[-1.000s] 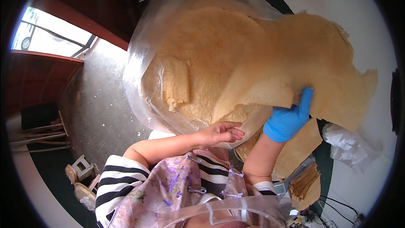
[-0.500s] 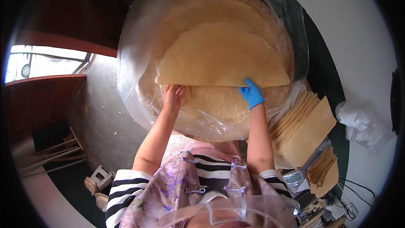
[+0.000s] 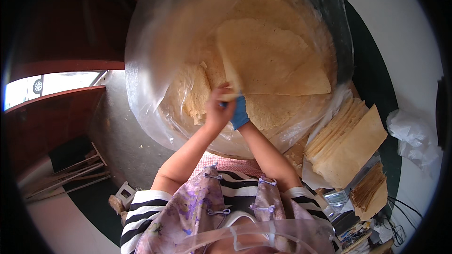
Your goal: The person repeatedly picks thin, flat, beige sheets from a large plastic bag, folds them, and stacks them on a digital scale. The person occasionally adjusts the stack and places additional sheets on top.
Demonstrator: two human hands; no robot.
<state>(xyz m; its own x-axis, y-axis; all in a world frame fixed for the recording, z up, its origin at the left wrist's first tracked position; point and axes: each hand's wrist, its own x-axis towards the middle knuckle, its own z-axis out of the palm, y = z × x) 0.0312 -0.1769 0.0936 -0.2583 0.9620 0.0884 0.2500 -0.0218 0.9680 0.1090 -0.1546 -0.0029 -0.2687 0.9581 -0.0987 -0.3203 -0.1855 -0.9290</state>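
A thin tan flatbread [image 3: 273, 59], folded to a half round, lies on a wide round stack of flatbreads [image 3: 273, 113]. Its left part is lifted and turned inward. My bare left hand [image 3: 219, 112], blurred by motion, is closed on the turned edge. Close against it is my right hand [image 3: 240, 114] in a blue glove; its fingers are mostly hidden by my left hand and the flatbread. At the left of the stack lies a ragged-edged piece of flatbread [image 3: 195, 94]. Clear plastic sheeting [image 3: 150, 66] surrounds the stack.
To the right stand a pile of folded flatbreads [image 3: 351, 143] and a smaller pile [image 3: 369, 193]. White plastic bags [image 3: 410, 131] lie farther right. A device with a small display [image 3: 336, 199] sits beside the smaller pile. A rack of thin bars [image 3: 70, 176] stands at the lower left.
My hands have come together near the middle; the right moved left. The flatbread's straight lower edge is now broken, its left part lifted inward, uncovering the ragged piece.
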